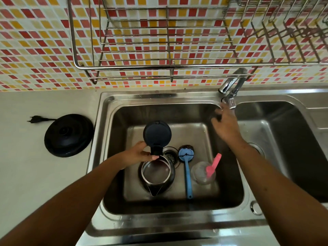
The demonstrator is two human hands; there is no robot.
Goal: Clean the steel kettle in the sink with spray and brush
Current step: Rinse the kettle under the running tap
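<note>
Now left hand (140,155) clamped on open-lidded steel kettle (157,174); right hand (225,125) blurred beneath chrome tap (230,89), grip unclear; could tip under sudden water.

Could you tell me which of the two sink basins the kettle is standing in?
The left basin: it holds the kettle, lid open, beside the blue brush and spray bottle. The right basin holds none of these.
</note>
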